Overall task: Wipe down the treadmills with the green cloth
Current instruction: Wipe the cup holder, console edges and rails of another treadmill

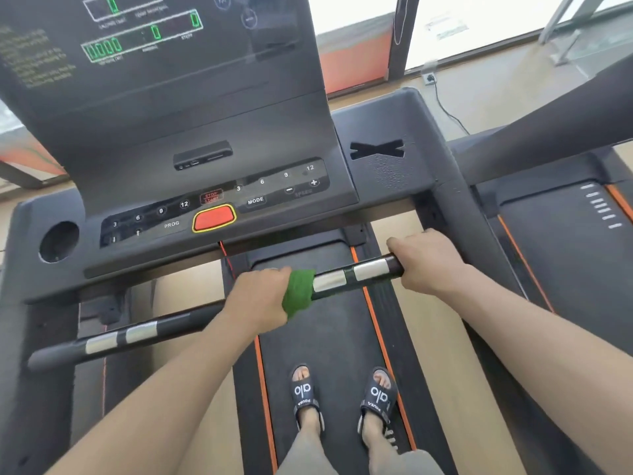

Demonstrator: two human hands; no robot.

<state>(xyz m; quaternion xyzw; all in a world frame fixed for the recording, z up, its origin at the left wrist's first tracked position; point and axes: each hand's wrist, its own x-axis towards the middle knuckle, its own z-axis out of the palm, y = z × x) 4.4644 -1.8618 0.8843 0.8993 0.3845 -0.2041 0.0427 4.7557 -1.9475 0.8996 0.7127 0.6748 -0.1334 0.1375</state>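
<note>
Left grip (pixel 255 299): curled round my one green cloth (pixel 297 292) on the bar (pixel 346 277), frame centre.
Right grip (pixel 428 262): wrapped round the bar's end.
Writing: panel (pixel 212 214) reads "MODE", "PROG"; two slippers (pixel 379 395), "alo".

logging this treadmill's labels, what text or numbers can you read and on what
"STOP START": label above the red button
"MODE": console panel
"PROG": console
"3 6 9 12": left keys
"3 6 9 12": right keys
"SPEED": faint, between minus and plus
"alo": both slippers
Screen text: blurred, unreadable
</note>
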